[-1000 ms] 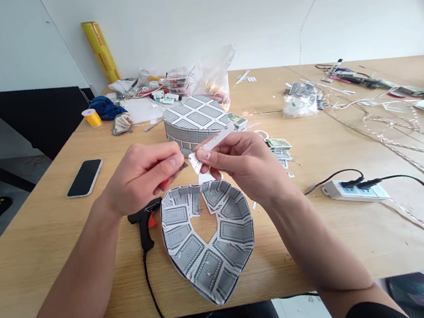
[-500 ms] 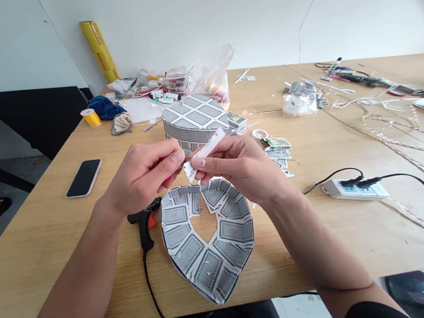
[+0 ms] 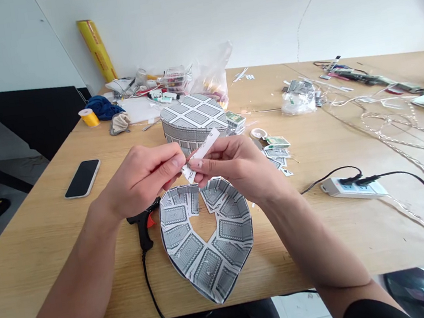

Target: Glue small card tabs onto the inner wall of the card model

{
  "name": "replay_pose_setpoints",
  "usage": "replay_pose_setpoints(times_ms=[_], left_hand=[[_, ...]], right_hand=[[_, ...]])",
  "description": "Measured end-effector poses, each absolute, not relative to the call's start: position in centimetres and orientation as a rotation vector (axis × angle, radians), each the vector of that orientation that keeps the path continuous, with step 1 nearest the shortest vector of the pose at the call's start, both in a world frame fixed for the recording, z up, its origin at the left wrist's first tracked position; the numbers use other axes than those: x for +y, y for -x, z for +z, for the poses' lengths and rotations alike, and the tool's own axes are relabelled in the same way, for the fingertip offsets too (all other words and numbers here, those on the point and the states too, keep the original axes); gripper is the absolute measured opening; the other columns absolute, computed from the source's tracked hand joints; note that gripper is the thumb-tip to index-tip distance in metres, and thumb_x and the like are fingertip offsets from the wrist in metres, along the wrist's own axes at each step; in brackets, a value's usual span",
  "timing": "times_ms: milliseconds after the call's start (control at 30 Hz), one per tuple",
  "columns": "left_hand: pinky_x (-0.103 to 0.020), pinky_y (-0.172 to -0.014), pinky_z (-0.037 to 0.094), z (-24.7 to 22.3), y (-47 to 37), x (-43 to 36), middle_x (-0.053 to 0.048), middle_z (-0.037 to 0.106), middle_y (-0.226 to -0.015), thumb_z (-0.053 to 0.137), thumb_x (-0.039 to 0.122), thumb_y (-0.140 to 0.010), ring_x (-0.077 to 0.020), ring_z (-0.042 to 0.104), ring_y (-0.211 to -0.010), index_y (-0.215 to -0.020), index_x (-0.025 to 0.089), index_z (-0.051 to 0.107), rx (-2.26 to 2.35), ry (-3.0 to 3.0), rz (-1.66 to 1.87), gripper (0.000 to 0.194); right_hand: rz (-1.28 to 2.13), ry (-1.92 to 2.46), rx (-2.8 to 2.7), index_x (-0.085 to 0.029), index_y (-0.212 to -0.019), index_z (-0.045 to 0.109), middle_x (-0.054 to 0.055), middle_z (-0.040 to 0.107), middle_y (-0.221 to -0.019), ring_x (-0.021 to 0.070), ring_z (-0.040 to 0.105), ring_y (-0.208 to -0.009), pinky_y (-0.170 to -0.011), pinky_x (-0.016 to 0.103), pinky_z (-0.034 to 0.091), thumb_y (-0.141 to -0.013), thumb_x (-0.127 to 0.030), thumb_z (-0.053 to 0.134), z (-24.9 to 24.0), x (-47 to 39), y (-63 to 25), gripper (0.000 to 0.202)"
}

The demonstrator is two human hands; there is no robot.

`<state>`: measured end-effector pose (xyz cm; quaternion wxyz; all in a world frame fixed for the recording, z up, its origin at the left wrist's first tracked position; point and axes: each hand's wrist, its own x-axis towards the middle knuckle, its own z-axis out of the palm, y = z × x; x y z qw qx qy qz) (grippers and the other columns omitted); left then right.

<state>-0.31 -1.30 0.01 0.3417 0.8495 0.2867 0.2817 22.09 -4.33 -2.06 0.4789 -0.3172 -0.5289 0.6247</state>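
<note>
Pinched in my right hand [image 3: 232, 164] is a narrow white strip cut from a playing card [image 3: 205, 146], with dark letters along it. My left hand [image 3: 151, 175] is closed against the strip's lower left end; a bit of red shows under its fingers, but the object there is mostly hidden. Below both hands, a heart-shaped tray made of playing cards [image 3: 187, 252] lies on the table, patterned backs facing in and an opening in its middle. A black glue gun [image 3: 142, 226] with a red trigger rests at the tray's left. Behind my hands stands a card-covered box [image 3: 193, 114].
To the left are a phone [image 3: 83, 178] and a yellow spool [image 3: 89, 117]. Loose cards [image 3: 276, 155] and a tape roll [image 3: 258, 133] lie right of my hands. A power strip [image 3: 354, 189] with black cables sits farther right. Along the wall are a plastic bag [image 3: 212, 77] and clutter.
The card strip has shifted slightly down and left in my right hand's fingers. The view has moved a little; the tray and glue gun stay in place.
</note>
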Motion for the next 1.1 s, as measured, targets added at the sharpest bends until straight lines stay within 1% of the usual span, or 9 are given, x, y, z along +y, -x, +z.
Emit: replay_pose_setpoints(times_ms=[67,267,500,767,867,1100], left_hand=[[-0.023,-0.047,0.035,-0.04,0.34,-1.3,0.004,0.053,-0.06,0.048,0.035,-0.113,-0.0077,0.045,-0.051,-0.074,0.019,0.053,0.755,-2.228,0.731,0.042],[-0.024,-0.048,0.035,-0.34,0.39,-1.19,0.004,0.053,-0.06,0.047,0.04,-0.114,-0.0084,0.045,-0.05,-0.074,0.02,0.053,0.757,-2.201,0.722,0.044],[-0.024,-0.049,0.036,-0.11,0.05,-1.44,0.003,0.054,-0.061,0.046,0.037,-0.113,-0.0087,0.046,-0.052,-0.073,0.019,0.053,0.774,-2.281,0.757,0.045],[-0.025,-0.05,0.037,-0.08,0.39,-1.45,0.003,0.054,-0.061,0.046,0.038,-0.113,-0.0099,0.046,-0.052,-0.072,0.02,0.051,0.775,-2.273,0.751,0.045],[-0.026,-0.051,0.039,-0.13,0.24,-1.57,0.003,0.055,-0.061,0.046,0.038,-0.113,-0.0105,0.048,-0.054,-0.073,0.02,0.051,0.781,-2.254,0.765,0.044],[-0.028,-0.054,0.037,0.18,0.04,-1.75,0.004,0.054,-0.06,0.045,0.033,-0.114,-0.0098,0.047,-0.053,-0.074,0.02,0.052,0.778,-2.339,0.788,0.043]], right_hand=[[1.521,0.77,-1.295,-0.02,-0.09,0.087,0.002,0.08,-0.079,0.0135,0.073,-0.071,-0.07,0.027,0.064,-0.077,-0.031,0.1,-2.04,-4.34,-22.19,0.021],[1.459,0.793,-1.293,-0.02,-0.089,0.087,0.002,0.079,-0.081,0.0138,0.073,-0.071,-0.07,0.029,0.064,-0.077,-0.036,0.099,-2.15,-4.41,-22.19,0.023],[1.446,0.773,-1.306,-0.021,-0.089,0.087,0.002,0.079,-0.08,0.0136,0.072,-0.07,-0.069,0.028,0.064,-0.076,-0.035,0.1,-2.06,-4.43,-22.33,0.023],[1.394,0.829,-1.224,-0.02,-0.084,0.084,0.003,0.08,-0.08,0.0144,0.072,-0.069,-0.07,0.031,0.065,-0.071,-0.042,0.102,-1.92,-4.82,-21.55,0.031],[1.374,0.833,-1.217,-0.021,-0.085,0.085,0.002,0.079,-0.079,0.0147,0.072,-0.069,-0.071,0.032,0.066,-0.071,-0.043,0.102,-2.0,-4.73,-21.45,0.031],[1.362,0.813,-1.231,-0.02,-0.085,0.085,0.003,0.081,-0.081,0.0147,0.073,-0.069,-0.071,0.032,0.066,-0.073,-0.039,0.101,-1.76,-4.91,-21.66,0.028]])
